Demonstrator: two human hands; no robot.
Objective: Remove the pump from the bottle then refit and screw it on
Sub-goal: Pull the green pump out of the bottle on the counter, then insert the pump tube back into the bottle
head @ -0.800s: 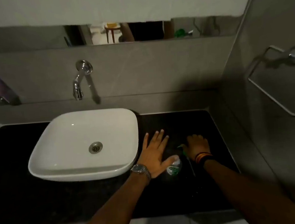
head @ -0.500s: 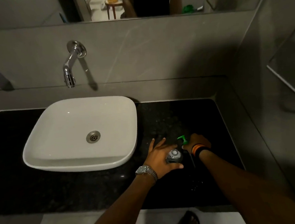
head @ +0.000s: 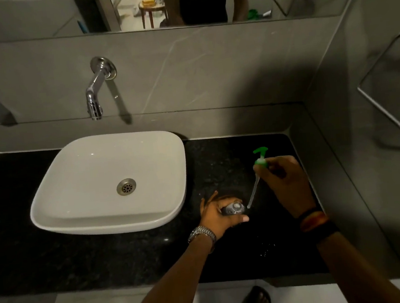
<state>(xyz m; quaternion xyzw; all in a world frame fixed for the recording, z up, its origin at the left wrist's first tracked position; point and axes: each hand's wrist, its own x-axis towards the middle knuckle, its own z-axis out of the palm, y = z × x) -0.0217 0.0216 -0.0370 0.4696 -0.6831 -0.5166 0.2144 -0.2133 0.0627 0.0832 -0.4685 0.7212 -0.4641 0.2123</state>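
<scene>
A small clear bottle [head: 234,208] stands on the black counter [head: 107,261], its open neck facing up. My left hand [head: 217,213] is wrapped around its body. My right hand [head: 285,180] grips the green pump [head: 260,157] by its collar and holds it up in the air, right of and beyond the bottle. The pump's clear dip tube [head: 253,192] slants down and left. Its lower tip hangs just to the right of the bottle's mouth, outside it.
A white basin [head: 109,181] sits on the counter left of the bottle, under a chrome wall tap [head: 95,88]. Grey walls close off the back and right sides; a towel rail [head: 387,91] hangs on the right wall. A mirror strip runs along the top.
My right hand has lifted the pump off the counter and raised it above the bottle's right side. My left hand has closed around the bottle.
</scene>
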